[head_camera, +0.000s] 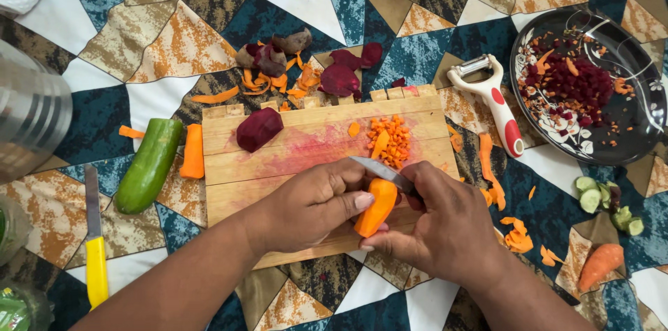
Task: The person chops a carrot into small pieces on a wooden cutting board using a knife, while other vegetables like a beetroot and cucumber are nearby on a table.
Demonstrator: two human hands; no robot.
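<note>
Over the near edge of the wooden chopping board (306,157), the left hand (306,206) was closed around the piece of carrot (376,207), thumb pressed on its upper side. The right hand (445,223) was clenched on the handle of a small knife (381,172), whose blade lay across the carrot's top end. To do this cut well, I judged that the left grip should stay firm and its fingertips clear of the blade's path, with the blade drawn in short, controlled strokes. A heap of diced carrot (391,140) lay further up the board and a beetroot half (257,129) sat at the board's far left. A peeler (490,101) rested right of the board on the patterned worktop (153,39).
</note>
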